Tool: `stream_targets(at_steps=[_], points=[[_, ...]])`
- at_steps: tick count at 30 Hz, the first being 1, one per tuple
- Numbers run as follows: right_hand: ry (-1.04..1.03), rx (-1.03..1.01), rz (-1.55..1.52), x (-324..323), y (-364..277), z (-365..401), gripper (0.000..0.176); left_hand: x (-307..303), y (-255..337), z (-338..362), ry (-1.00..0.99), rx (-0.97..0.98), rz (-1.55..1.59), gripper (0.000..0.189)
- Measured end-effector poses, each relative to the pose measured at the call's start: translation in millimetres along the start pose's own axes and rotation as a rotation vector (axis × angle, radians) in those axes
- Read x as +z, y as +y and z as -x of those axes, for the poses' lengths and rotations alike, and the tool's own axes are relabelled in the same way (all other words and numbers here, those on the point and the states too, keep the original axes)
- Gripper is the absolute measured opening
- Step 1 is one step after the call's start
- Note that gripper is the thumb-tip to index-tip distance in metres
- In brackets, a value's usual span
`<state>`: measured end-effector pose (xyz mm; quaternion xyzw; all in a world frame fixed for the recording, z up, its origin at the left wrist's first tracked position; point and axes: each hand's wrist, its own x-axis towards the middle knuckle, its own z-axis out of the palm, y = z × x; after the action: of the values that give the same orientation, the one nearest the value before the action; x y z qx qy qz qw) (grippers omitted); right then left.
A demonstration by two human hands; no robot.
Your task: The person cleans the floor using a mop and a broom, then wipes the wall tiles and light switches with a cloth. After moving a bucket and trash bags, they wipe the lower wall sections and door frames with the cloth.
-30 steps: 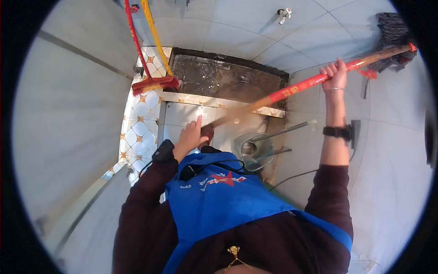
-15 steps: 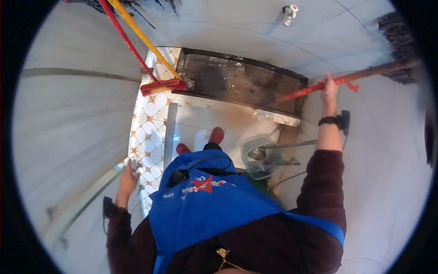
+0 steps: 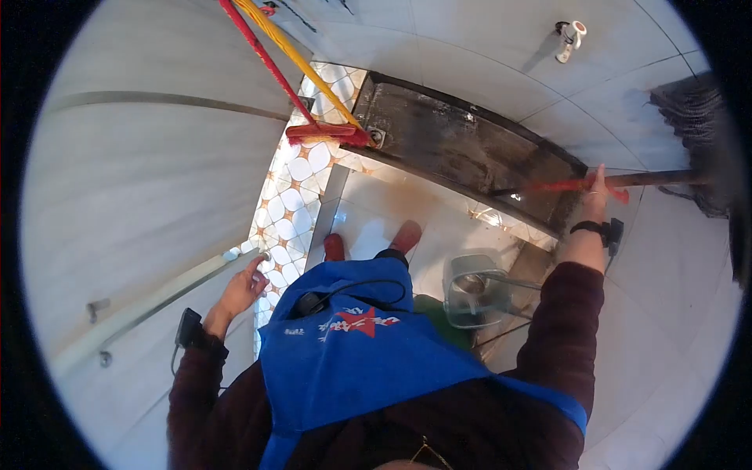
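Observation:
My right hand (image 3: 597,197) is wrapped round a pole (image 3: 650,179) with a red section, beside the tiled wall. The pole's lower end reaches over a dark wet trough (image 3: 446,139); its upper end runs to the right, near a dark stringy mop head (image 3: 693,117). My left hand (image 3: 244,288) is at the edge of a pale door or panel, above the patterned floor tiles. Its fingers are bent, and whether it touches the edge or holds anything I cannot make out.
A red broom (image 3: 321,133) and a yellow pole (image 3: 294,55) lean at the trough's left end. A grey-green bucket (image 3: 470,290) holding a metal bowl stands right of my red shoes (image 3: 406,236). A white tap (image 3: 570,39) juts from the wall.
The view has shifted, so the trough, broom and bucket appear further right. My right hand still holds the pole, whose lower end has moved relative to the trough.

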<state>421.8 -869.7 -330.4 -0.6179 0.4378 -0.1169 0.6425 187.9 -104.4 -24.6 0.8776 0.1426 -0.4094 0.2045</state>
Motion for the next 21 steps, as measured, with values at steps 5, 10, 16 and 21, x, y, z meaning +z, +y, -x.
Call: stream_targets(at_steps=[5,10,16,21], points=[[-0.023,-0.032,-0.106,7.8,28.6,39.5,0.047,-2.7,-10.0,-2.4,0.021,0.001,-0.029,0.052],[-0.441,0.236,0.304,4.7,117.7,147.2,0.033,-22.8,-20.4,-24.7,-0.027,0.019,-0.145,0.044],[-0.519,0.146,0.441,78.1,61.1,234.5,0.022,-67.4,0.7,-73.7,0.121,0.226,-0.050,0.038],[0.044,-0.749,0.519,142.7,-175.7,234.0,0.047,-83.8,-8.8,-114.9,0.100,0.396,-0.140,0.039]])
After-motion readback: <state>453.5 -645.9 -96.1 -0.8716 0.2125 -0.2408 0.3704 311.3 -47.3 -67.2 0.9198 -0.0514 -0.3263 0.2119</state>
